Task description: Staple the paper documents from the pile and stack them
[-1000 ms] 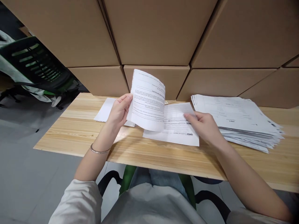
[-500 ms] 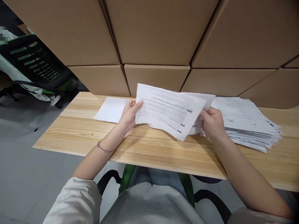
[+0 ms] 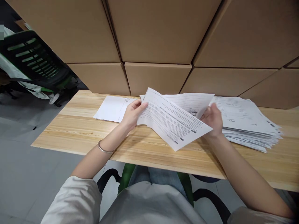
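Note:
My left hand (image 3: 133, 113) pinches the left edge of a printed sheet (image 3: 171, 123) held tilted just above the wooden table (image 3: 77, 130). My right hand (image 3: 213, 119) grips a second printed sheet (image 3: 189, 102) that lies partly behind the first one. Both sheets overlap between my hands. A thick, fanned stack of printed papers (image 3: 245, 119) rests on the table right beside my right hand. A blank-looking white sheet (image 3: 112, 108) lies flat on the table behind my left hand.
Large cardboard boxes (image 3: 158, 34) are stacked along the table's far edge like a wall. A black and green chair (image 3: 35, 59) stands at the far left on the grey floor. The table's near edge runs just above my lap.
The sheet in my left hand has swung down from upright to nearly flat. My right hand lifted the other sheet off the table and brought it behind the first.

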Demonstrator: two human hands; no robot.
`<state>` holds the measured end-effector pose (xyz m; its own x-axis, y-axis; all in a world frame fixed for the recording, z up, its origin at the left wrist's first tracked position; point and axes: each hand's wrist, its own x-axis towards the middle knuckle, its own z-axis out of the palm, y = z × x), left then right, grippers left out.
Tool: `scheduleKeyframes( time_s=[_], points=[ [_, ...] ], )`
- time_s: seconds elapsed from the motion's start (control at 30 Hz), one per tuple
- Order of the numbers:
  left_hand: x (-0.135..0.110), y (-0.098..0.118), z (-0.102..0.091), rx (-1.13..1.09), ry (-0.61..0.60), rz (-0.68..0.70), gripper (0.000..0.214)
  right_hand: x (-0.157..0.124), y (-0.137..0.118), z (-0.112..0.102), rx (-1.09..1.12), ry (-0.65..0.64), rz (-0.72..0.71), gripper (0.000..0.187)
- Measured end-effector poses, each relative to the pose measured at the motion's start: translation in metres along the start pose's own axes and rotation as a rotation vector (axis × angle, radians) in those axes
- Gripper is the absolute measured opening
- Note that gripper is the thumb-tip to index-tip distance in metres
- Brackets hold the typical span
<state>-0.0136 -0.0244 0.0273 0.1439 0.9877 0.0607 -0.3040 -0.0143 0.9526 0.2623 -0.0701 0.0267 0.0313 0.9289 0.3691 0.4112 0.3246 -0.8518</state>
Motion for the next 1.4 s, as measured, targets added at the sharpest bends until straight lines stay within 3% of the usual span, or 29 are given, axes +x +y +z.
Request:
scheduleKeyframes(
  time_s=[0.1,0.2,0.27,0.37,0.47,0.63,0.9,1.07,1.23,1.4],
  points=[
    [0.003,0.0,0.0,0.005,0.095,0.205,0.033,0.002,0.001,-0.008,0.247,-0.067,0.025,0.094],
    [0.005,-0.001,-0.001,0.054,0.13,0.362,0.032,0.0,0.001,-0.009,0.239,-0.093,0.012,0.09],
    [0.005,-0.002,-0.001,0.11,0.13,0.434,0.031,-0.002,0.002,-0.005,0.117,-0.017,0.039,0.077],
    [0.004,-0.003,-0.002,0.199,0.095,0.484,0.032,-0.003,0.001,0.001,-0.064,0.079,0.17,0.032],
    [0.004,-0.006,-0.003,0.272,0.044,0.485,0.036,-0.001,-0.002,0.002,-0.086,0.104,0.222,0.027],
    [0.009,-0.016,-0.008,0.334,0.015,0.473,0.042,0.004,-0.009,-0.002,-0.026,0.0,0.151,0.022],
    [0.006,-0.016,-0.006,0.349,0.025,0.527,0.039,-0.002,-0.005,0.004,0.076,0.085,0.24,0.025],
    [0.005,-0.021,-0.006,0.326,-0.042,0.5,0.038,-0.003,-0.008,0.005,0.125,-0.003,0.164,0.055],
    [0.003,-0.028,-0.006,0.323,-0.082,0.438,0.034,-0.005,-0.005,0.01,0.072,0.057,0.211,0.027],
    [0.003,-0.025,-0.006,0.367,-0.078,0.281,0.033,-0.01,-0.005,0.011,-0.042,0.07,0.134,0.027]
  ],
)
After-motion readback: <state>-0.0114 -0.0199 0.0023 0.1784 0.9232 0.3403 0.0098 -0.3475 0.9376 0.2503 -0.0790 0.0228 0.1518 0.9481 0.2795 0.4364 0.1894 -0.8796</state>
